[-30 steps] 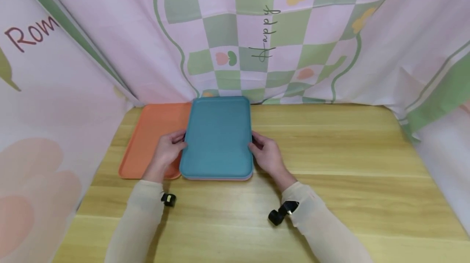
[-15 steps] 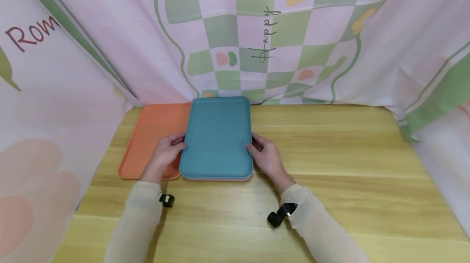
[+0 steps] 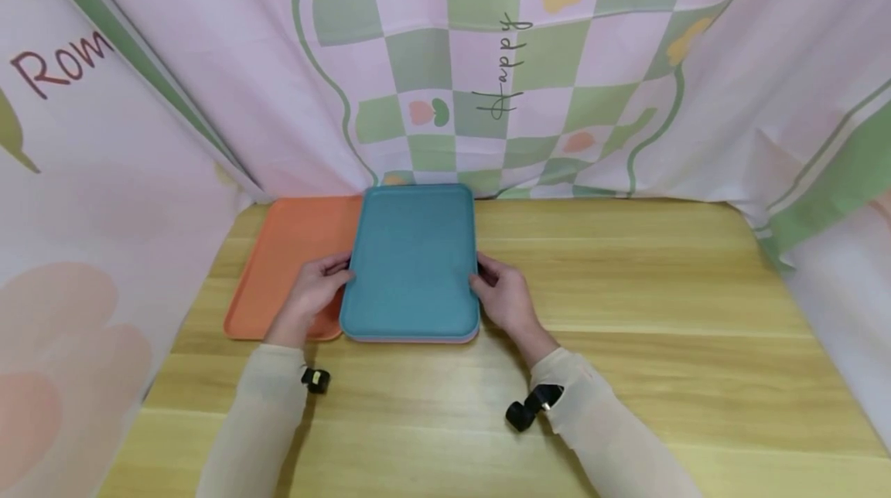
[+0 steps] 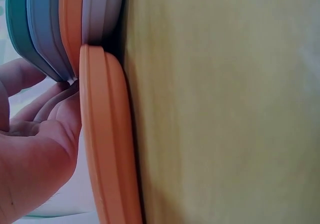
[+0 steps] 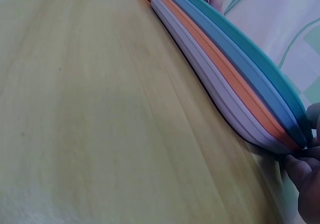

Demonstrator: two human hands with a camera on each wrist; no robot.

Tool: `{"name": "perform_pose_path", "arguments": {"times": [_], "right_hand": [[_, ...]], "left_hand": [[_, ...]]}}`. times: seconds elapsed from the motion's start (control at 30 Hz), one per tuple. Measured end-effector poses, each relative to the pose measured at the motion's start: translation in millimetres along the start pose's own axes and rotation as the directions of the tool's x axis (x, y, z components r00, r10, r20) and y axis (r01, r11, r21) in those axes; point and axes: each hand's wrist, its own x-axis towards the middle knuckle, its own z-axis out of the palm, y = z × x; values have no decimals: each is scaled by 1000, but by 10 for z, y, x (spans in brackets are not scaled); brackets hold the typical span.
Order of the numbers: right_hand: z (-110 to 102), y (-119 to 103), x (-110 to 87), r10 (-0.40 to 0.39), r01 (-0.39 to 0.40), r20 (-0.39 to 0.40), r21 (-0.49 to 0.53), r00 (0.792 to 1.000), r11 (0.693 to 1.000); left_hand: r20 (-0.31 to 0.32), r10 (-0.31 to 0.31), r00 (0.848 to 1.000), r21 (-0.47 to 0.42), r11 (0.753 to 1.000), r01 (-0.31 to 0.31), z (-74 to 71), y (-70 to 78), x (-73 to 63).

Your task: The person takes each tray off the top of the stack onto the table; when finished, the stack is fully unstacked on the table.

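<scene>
A stack of rectangular trays [image 3: 414,262] lies at the back of the table, with a teal tray on top. Below the teal tray [image 5: 240,36], the right wrist view shows a blue tray [image 5: 245,66], an orange tray [image 5: 220,59] and a pale lilac tray [image 5: 210,79] at the bottom. My left hand [image 3: 316,288] holds the stack's left edge, thumb on the teal rim and fingers reaching under the upper trays. At the right edge my right hand [image 3: 504,293] grips likewise, thumb on top, fingertips tucked at the underside. Part of each hand's fingers is hidden by the trays.
Another orange tray [image 3: 295,243] lies flat on the wooden table [image 3: 626,312], left of the stack and beneath my left hand. A patterned curtain [image 3: 480,57] hangs right behind the table's back edge, and cloth also hangs along the left and right sides.
</scene>
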Motion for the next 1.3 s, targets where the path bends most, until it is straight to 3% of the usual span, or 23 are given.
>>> {"name": "perform_pose_path", "arguments": {"times": [0.23,0.4,0.77,1.03,1.3], "right_hand": [[-12,-16,7,24,-24,-1,-1,1000,1000],[-56,-46,-4,35,-33,-30,64,999,997],[-163,-65,-43,77,-54,-131,176,988,983],[-245,-98,-89,163,-93,-193,331,967,939],[-383,-84,-111,214,-118,-217,385,952,916]], "left_hand": [[20,-21,1000,-13,1000,21,1,-10,6],[13,-36,999,-38,999,36,4,-11,11],[57,14,998,11,1000,-15,-36,-13,8],[55,15,998,42,999,-18,-37,-21,14],[53,-6,999,55,998,3,-32,-30,24]]}}
